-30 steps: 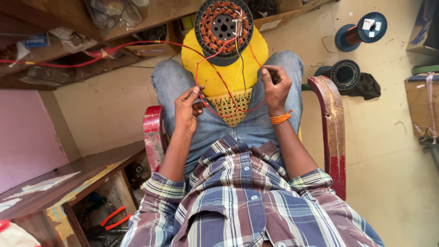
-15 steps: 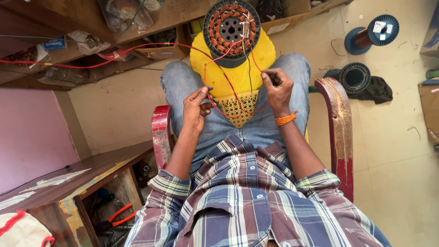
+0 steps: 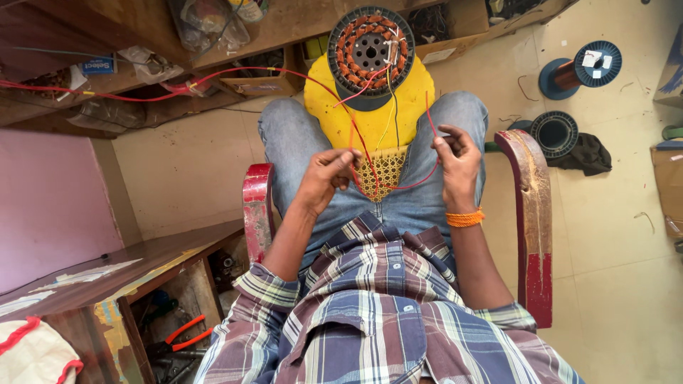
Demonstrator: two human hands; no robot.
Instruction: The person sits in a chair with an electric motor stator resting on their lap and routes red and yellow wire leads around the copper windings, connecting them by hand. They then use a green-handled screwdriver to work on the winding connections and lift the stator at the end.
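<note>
You are pinching the red wire (image 3: 398,186) in both your left hand (image 3: 329,173) and right hand (image 3: 455,160), now drawn closer, probably tightening the loop beneath the stator (image 3: 370,50).

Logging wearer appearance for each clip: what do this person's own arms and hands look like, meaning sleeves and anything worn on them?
Both forearms are bare. The sleeves of the plaid shirt in blue, maroon and white are rolled up to about the elbows, with folded cuffs. The left hand wears nothing visible: no glove, ring or band. The right hand is also ungloved, with an orange thread band around its wrist.
</note>
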